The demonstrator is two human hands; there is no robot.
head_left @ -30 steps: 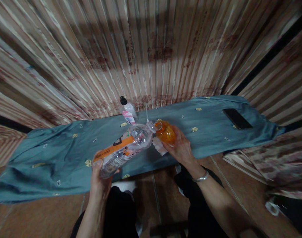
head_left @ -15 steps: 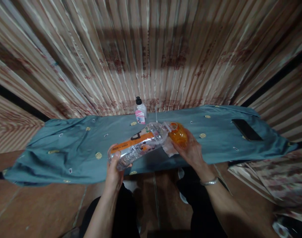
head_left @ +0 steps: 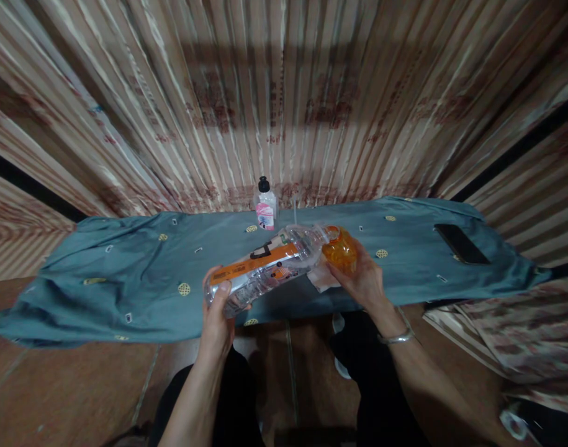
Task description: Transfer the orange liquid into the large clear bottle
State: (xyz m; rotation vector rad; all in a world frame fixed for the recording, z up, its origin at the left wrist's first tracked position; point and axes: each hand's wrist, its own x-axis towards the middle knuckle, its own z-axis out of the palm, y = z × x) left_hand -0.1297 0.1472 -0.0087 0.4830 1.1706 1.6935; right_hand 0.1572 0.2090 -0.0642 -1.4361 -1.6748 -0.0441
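Observation:
A large clear plastic bottle point(head_left: 265, 267) with an orange-and-white label lies tilted above the cloth, its neck pointing up to the right. My left hand point(head_left: 218, 310) is wrapped round its base end, thumb on top. Closed round a see-through orange container point(head_left: 340, 251), my right hand point(head_left: 365, 279) holds it against the clear bottle's neck. Whether the neck goes into the orange container or only meets its rim, I cannot tell. A crumpled whitish tissue-like piece point(head_left: 323, 279) shows below the neck; its support is partly hidden.
A teal patterned cloth point(head_left: 139, 261) covers the narrow table. At its back stands a small black-capped bottle point(head_left: 265, 208) with a pink-and-white label, beside a thin pale upright stick point(head_left: 295, 210). A black phone point(head_left: 461, 243) lies at the right. Pleated curtains point(head_left: 284, 112) hang close behind.
Both hands keep their grips. The orange container and the bottle's neck have risen slightly and shifted a little right, and the orange container has turned slightly. The camera view has moved slightly.

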